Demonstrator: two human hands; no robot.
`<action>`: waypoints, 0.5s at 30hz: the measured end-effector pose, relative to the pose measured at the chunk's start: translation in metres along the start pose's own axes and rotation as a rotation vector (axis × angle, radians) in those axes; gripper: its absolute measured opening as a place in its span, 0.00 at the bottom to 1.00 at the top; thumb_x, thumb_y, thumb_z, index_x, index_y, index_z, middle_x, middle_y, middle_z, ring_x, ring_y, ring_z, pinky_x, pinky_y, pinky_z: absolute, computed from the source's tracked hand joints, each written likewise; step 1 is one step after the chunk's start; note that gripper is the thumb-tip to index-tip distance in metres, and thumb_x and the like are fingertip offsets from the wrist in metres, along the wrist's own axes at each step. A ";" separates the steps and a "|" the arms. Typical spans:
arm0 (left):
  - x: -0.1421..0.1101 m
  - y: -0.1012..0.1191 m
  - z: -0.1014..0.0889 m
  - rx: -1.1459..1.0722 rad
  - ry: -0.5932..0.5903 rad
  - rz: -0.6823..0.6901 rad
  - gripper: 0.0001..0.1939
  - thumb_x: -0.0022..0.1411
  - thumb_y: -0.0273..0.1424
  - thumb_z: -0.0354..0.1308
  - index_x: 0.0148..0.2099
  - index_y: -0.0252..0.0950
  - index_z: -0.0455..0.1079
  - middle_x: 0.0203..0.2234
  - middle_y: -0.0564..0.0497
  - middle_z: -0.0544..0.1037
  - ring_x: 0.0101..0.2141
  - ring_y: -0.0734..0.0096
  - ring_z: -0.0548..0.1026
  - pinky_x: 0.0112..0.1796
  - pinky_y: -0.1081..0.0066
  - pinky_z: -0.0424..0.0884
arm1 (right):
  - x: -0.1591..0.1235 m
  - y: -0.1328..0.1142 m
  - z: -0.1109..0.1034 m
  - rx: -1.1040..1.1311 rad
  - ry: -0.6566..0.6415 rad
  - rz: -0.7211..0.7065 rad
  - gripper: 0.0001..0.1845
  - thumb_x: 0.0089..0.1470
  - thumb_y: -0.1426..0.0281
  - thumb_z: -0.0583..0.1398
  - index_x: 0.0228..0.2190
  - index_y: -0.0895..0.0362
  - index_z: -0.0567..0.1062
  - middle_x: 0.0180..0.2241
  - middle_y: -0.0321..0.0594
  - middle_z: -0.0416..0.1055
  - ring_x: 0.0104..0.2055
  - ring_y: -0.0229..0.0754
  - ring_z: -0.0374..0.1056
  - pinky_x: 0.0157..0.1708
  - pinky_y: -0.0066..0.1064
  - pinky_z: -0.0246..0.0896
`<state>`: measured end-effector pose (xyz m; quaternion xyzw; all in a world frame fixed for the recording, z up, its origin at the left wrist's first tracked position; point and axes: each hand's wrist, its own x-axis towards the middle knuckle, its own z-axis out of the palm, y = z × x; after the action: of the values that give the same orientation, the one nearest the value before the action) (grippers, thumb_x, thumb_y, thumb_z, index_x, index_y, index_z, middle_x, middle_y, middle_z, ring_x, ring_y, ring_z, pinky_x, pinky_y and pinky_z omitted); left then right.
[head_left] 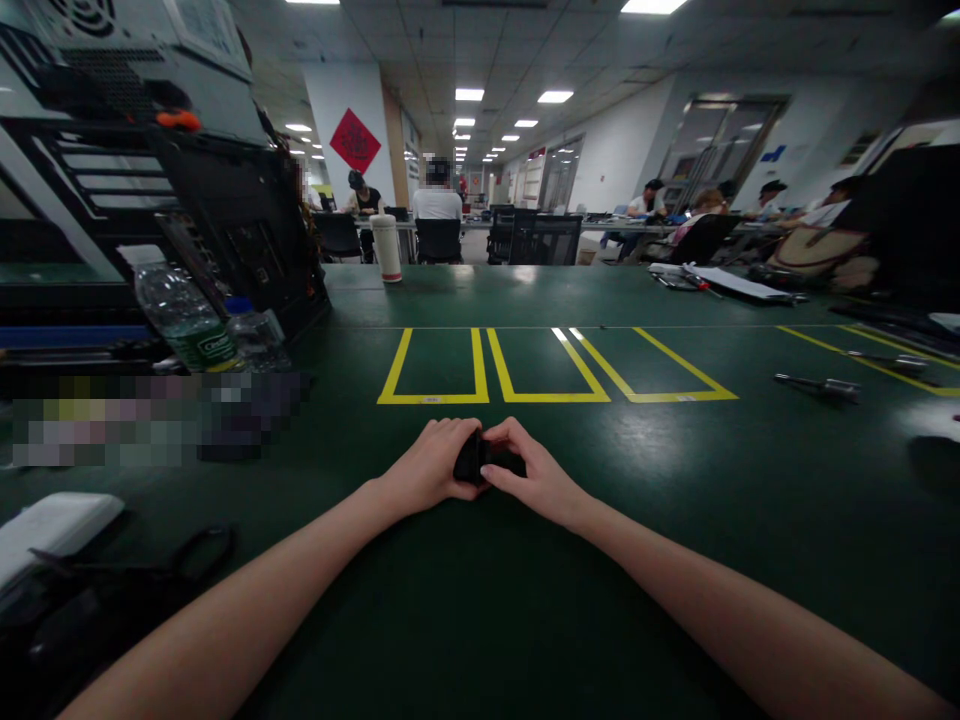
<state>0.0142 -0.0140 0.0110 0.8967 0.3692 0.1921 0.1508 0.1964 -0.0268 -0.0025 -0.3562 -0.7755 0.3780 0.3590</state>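
A small black object (pixel 469 458) sits between my two hands, just above or on the green table (pixel 480 600); its kind is too dark to make out. My left hand (pixel 433 462) is wrapped round it from the left, fingers over the top and thumb below. From the right, my right hand (pixel 534 475) pinches at its near side with thumb and index finger, the fingers curved round a dark part. Whether that dark part is separate from the rest, I cannot tell. Beyond the hands lie yellow tape outlines (pixel 431 399) on the table.
At the left stand a clear water bottle (pixel 184 310), a blue-capped bottle (pixel 255 335) and a black computer case (pixel 255 240). A white cup (pixel 386 248) stands at the back. Metal tools (pixel 819 387) and papers (pixel 739 283) lie right. Several people sit farther off.
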 end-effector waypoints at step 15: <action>-0.002 -0.001 0.001 -0.011 -0.004 -0.007 0.28 0.48 0.33 0.62 0.49 0.36 0.55 0.43 0.46 0.66 0.42 0.60 0.66 0.42 0.60 0.63 | -0.001 -0.002 0.000 0.008 -0.036 0.022 0.14 0.49 0.71 0.57 0.39 0.54 0.62 0.40 0.37 0.62 0.42 0.41 0.62 0.43 0.39 0.59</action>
<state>0.0127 -0.0143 0.0092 0.8950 0.3709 0.1919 0.1570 0.1958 -0.0286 -0.0010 -0.3564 -0.7762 0.3915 0.3425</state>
